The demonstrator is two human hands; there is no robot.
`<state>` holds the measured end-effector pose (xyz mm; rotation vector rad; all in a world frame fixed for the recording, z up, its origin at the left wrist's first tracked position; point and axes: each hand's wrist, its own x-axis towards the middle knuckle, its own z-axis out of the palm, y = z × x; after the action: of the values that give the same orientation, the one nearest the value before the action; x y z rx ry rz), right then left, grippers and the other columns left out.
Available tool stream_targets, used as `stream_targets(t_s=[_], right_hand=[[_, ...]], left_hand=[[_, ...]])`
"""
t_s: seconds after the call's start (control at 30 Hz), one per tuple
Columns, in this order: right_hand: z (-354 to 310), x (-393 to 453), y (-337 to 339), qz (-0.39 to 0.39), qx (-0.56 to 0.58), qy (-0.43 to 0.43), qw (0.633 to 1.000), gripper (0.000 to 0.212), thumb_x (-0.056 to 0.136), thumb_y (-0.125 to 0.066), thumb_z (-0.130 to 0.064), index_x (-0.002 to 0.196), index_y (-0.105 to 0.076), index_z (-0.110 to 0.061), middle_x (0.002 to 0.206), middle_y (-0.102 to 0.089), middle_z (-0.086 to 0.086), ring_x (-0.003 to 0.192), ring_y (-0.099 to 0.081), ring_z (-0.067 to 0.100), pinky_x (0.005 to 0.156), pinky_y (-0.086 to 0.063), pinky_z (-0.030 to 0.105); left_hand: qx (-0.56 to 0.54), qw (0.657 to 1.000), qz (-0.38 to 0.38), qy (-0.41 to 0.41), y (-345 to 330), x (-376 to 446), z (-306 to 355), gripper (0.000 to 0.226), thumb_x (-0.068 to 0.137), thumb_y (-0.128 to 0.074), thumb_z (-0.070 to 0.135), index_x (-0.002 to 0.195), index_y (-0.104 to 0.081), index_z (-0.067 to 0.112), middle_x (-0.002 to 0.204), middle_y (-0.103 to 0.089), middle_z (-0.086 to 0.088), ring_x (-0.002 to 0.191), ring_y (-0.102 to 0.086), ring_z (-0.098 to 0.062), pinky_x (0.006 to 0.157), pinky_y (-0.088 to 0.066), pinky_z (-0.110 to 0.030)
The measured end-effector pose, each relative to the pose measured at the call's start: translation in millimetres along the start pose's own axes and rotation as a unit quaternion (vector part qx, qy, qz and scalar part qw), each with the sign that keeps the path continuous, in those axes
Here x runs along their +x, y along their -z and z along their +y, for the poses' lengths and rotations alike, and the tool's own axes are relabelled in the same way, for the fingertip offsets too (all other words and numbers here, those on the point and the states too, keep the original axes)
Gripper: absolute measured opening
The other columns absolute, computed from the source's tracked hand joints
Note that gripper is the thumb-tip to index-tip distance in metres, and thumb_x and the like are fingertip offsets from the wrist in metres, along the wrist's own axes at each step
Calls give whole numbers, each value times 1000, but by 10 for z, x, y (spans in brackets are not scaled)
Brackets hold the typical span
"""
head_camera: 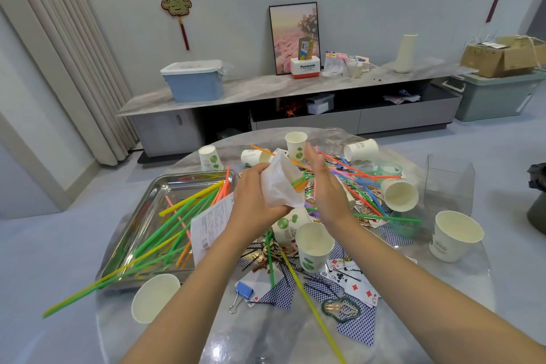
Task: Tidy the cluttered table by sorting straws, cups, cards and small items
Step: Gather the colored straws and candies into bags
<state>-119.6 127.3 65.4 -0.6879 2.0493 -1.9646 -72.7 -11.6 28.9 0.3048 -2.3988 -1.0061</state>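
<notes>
Round marble tabletop (461, 301), cluttered. Nearest edge: empty paper cup (153, 298) on its side, blue binder clip (244, 289), green carabiner-like clip (341, 308), playing cards (359, 287) face up and face down, black hairpins (317, 285). Long yellow-green straw (317, 315) runs off the near edge. Steel tray (130, 233) at left, loaded with green, yellow, orange straws (177, 224); printed sheet (210, 223) overlaps its right rim. Mid-table: left hand (254, 201), grip clenched around a crumpled white plastic bag (279, 183) with straw ends sticking out of it. Right hand (326, 186) just beside the bag, grip released, fingers straight. Upright cups (314, 245) below the hands, more cups (399, 193) tipped at right. Far side: clear jar (334, 139). Beyond: TV console with blue bin (193, 83).
</notes>
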Motion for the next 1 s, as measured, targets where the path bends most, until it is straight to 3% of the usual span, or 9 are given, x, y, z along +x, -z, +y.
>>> stream_targets(t_s=[0.17, 0.3, 0.4, 0.47, 0.53, 0.63, 0.8, 0.9, 1.0], right_hand=[[46, -41, -52, -101, -11, -28, 994, 65, 84, -12, -63, 146, -21, -43, 142, -24, -28, 126, -25, -9, 101, -20, 15], [72, 63, 116, -51, -48, -17, 997, 57, 93, -7, -58, 147, -19, -43, 148, -17, -27, 131, -14, -8, 110, -11, 23], [147, 108, 251, -1, -117, -49, 992, 51, 98, -21, -53, 141, -41, -34, 142, -39, -16, 130, -33, 5, 104, -25, 27], [235, 75, 272, 17, -183, -43, 982, 31, 99, -40, -33, 123, -58, -23, 116, -60, -6, 106, -54, 11, 81, -40, 21], [300, 13, 266, 12, -227, -55, 972, 17, 94, -50, -20, 105, -63, -19, 91, -64, 0, 82, -61, 17, 60, -41, 20], [354, -145, 227, -38, -260, -75, 962, 8, 89, -55, -14, 85, -62, -12, 66, -59, -1, 58, -60, 16, 54, -44, 22], [540, -439, 144, -203, -475, -113, 849, 25, 85, -61, -23, 66, -60, -7, 60, -60, 8, 49, -52, 16, 50, -40, 23], [731, -564, 50, -238, -566, -120, 780, 42, 83, -65, -27, 55, -37, -13, 55, -37, 3, 52, -41, 18, 45, -29, 23], [839, -598, -22, -254, -590, -126, 756, 43, 84, -67, -29, 58, -36, -14, 59, -38, 1, 57, -44, 18, 45, -29, 24]], left_hand=[[11, 1000, 8, -17, 1, -10, 18, 82, 60, -82, 28, 131, -40, 20, 119, -42, 3, 112, -38, -15, 99, -37, -41], [76, 996, 4, -45, 35, -7, 25, 84, 64, -81, 28, 135, -37, 19, 126, -41, 1, 118, -35, -17, 104, -29, -37], [154, 985, -30, -68, 38, -6, -16, 88, 66, -77, 22, 140, -30, 18, 131, -38, -1, 127, -28, -19, 114, -12, -39], [180, 980, -52, -73, 42, -33, -75, 89, 67, -74, 20, 143, -27, 19, 137, -35, 0, 134, -24, -18, 118, 2, -37], [190, 977, -73, -68, 63, -71, -137, 88, 71, -73, 21, 144, -24, 21, 142, -33, 0, 137, -19, -15, 117, 6, -35], [204, 970, -107, -79, 117, -133, -208, 89, 75, -74, 26, 147, -21, 21, 144, -31, 2, 135, -14, -10, 118, 4, -37], [225, 961, -133, -87, 260, -191, -275, 87, 75, -72, 19, 147, -22, 17, 146, -31, -1, 140, -17, -18, 116, 8, -32], [194, 968, -147, -66, 326, -248, -303, 88, 74, -75, 17, 146, -24, 19, 147, -30, -1, 137, -23, -20, 117, -14, -39], [154, 975, -151, -59, 347, -262, -267, 88, 75, -76, 14, 146, -25, 20, 145, -32, 0, 135, -26, -19, 112, -24, -35]])
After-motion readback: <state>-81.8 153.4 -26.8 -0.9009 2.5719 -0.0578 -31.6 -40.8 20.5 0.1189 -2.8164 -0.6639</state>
